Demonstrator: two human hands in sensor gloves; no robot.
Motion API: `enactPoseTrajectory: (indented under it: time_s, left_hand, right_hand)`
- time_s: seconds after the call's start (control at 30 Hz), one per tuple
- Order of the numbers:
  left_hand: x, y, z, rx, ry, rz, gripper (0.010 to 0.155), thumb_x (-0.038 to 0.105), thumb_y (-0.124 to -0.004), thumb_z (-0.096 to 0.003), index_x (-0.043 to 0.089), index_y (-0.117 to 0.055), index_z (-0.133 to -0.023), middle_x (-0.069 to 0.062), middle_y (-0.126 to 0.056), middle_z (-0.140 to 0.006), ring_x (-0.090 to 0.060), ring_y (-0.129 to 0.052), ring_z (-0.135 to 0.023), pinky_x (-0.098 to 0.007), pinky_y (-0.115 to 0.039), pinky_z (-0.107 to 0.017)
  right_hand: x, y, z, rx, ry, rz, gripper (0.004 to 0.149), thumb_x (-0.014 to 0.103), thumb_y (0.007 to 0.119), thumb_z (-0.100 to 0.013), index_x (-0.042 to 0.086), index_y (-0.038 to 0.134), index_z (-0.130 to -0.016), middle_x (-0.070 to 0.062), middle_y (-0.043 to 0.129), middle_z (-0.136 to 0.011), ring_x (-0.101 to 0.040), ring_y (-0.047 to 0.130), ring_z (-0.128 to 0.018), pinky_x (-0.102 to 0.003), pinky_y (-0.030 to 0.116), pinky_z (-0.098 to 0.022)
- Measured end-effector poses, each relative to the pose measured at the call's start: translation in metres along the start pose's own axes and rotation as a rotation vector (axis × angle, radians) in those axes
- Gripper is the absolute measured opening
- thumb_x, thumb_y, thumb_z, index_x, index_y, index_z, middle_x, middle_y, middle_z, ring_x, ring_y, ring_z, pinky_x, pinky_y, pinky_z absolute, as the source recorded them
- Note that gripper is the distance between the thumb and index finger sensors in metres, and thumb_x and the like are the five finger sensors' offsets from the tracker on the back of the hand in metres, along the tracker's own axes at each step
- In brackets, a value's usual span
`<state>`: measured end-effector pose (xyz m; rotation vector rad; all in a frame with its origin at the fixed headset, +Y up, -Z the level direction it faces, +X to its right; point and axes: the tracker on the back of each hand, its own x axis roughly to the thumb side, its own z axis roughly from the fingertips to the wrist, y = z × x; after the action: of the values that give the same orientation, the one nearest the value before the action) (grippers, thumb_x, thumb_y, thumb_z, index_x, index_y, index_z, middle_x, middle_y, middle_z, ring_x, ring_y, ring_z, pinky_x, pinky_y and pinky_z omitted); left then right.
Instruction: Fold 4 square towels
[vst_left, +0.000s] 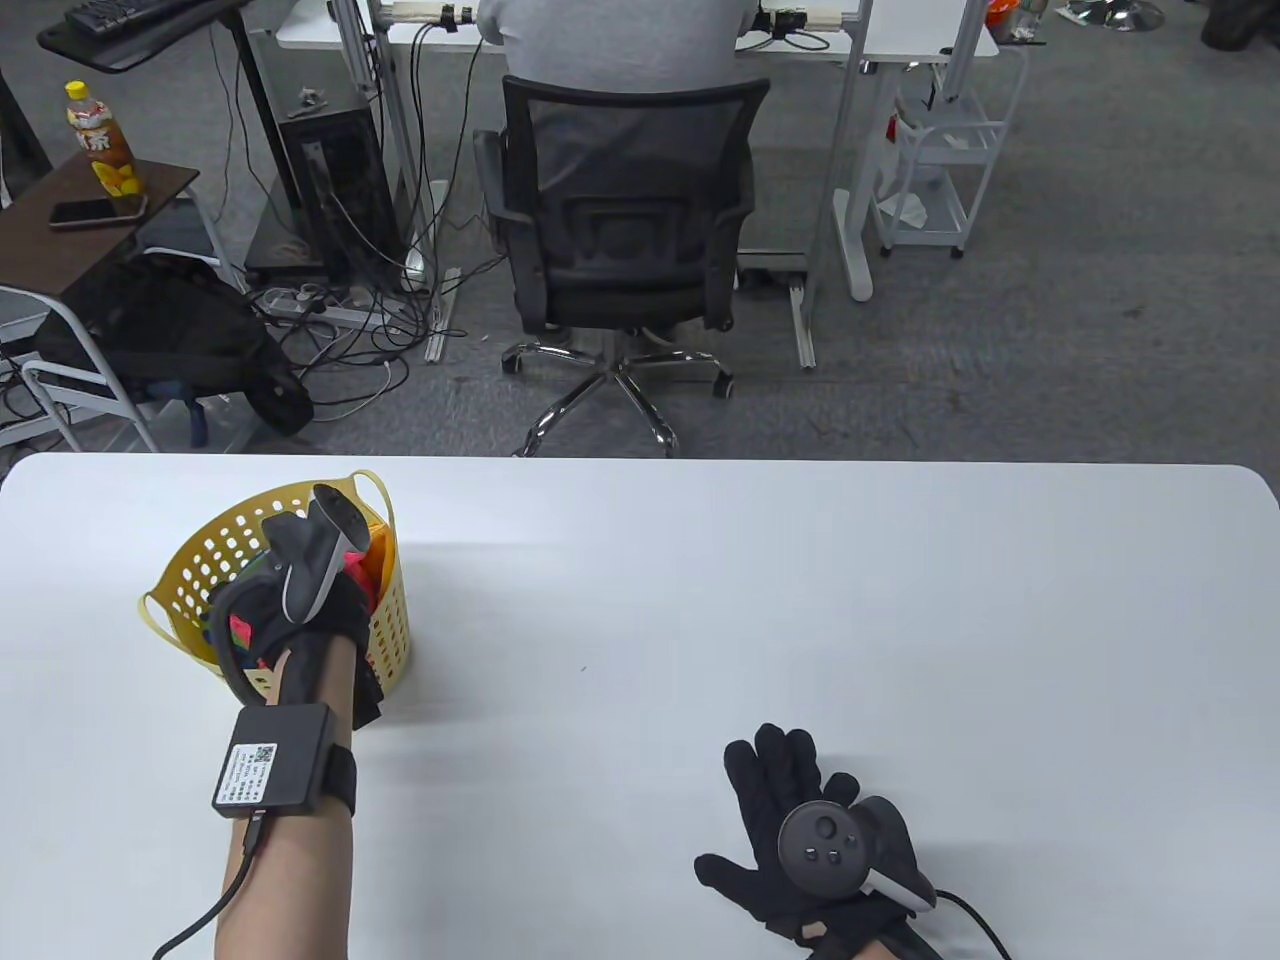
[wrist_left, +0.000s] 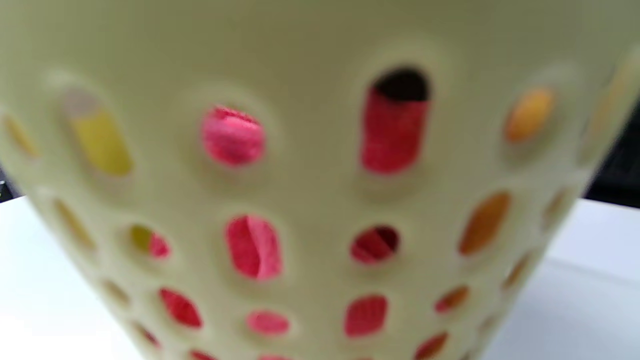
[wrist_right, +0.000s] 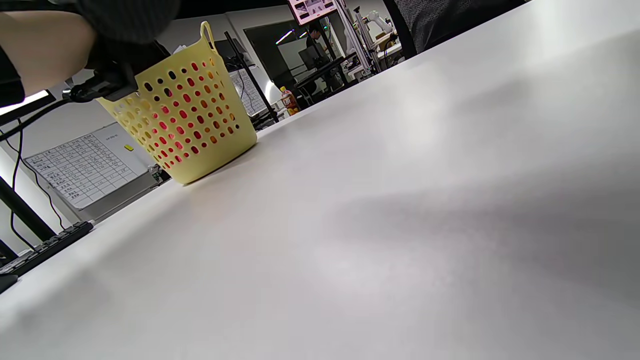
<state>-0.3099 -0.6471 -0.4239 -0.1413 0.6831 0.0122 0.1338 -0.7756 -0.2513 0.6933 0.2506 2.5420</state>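
A yellow perforated basket (vst_left: 392, 622) stands on the white table (vst_left: 700, 600) at the left. It holds bunched towels; an orange and red bit (vst_left: 374, 572) shows at its rim. My left hand (vst_left: 295, 595) reaches down into the basket, its fingers hidden inside. In the left wrist view the basket wall (wrist_left: 310, 200) fills the frame, with red towel (wrist_left: 252, 247), orange towel (wrist_left: 482, 222) and yellow towel (wrist_left: 102, 142) behind the holes. My right hand (vst_left: 770, 800) rests flat and empty on the table, fingers spread, near the front edge.
The basket also shows in the right wrist view (wrist_right: 235, 147), far left across the bare tabletop (wrist_right: 400, 200). Beyond the table's far edge stands an office chair (vst_left: 625, 230) with a seated person, desks and cables.
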Motion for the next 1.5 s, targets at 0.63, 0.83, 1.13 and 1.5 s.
enactPoseTrajectory:
  time_s: [0.63, 0.83, 1.13, 1.5]
  left_hand:
    - [-0.058, 0.168, 0.158, 0.354, -0.561, 0.59, 0.039, 0.043, -0.081, -0.0522, 0.036, -0.09, -0.089, 0.007, -0.09, -0.098, -0.023, -0.078, -0.105, -0.056, -0.05, -0.086]
    - [0.003, 0.133, 0.198, 0.21, -0.798, 0.53, 0.039, 0.043, -0.08, -0.0521, 0.036, -0.089, -0.09, 0.006, -0.09, -0.098, -0.025, -0.079, -0.105, -0.056, -0.051, -0.086]
    - [0.06, -0.005, 0.197, -0.137, -0.919, 0.411, 0.04, 0.042, -0.079, -0.0521, 0.033, -0.088, -0.09, 0.001, -0.094, -0.094, -0.03, -0.086, -0.099, -0.056, -0.055, -0.084]
    - [0.022, -0.094, 0.124, -0.088, -0.607, 0.192, 0.071, 0.051, -0.077, -0.0525, 0.031, -0.05, -0.116, -0.009, -0.053, -0.122, -0.042, -0.05, -0.115, -0.061, -0.042, -0.085]
  right_hand:
    - [-0.005, -0.003, 0.0, -0.028, 0.042, -0.025, 0.096, 0.06, 0.066, -0.053, 0.012, 0.002, -0.107, -0.036, -0.005, -0.107, -0.06, -0.002, -0.091, -0.083, 0.014, -0.048]
    - [-0.012, -0.011, 0.002, -0.077, 0.085, -0.03, 0.096, 0.06, 0.066, -0.054, 0.012, 0.002, -0.107, -0.037, -0.005, -0.107, -0.06, -0.001, -0.091, -0.083, 0.014, -0.048]
    - [-0.023, -0.028, 0.01, -0.282, 0.168, -0.084, 0.089, 0.054, 0.064, -0.055, 0.009, 0.008, -0.108, -0.037, 0.001, -0.108, -0.061, 0.004, -0.092, -0.083, 0.015, -0.047]
    - [-0.031, -0.019, 0.004, -0.217, 0.22, -0.084, 0.089, 0.054, 0.065, -0.055, 0.008, 0.009, -0.108, -0.038, 0.001, -0.107, -0.062, 0.004, -0.092, -0.083, 0.015, -0.047]
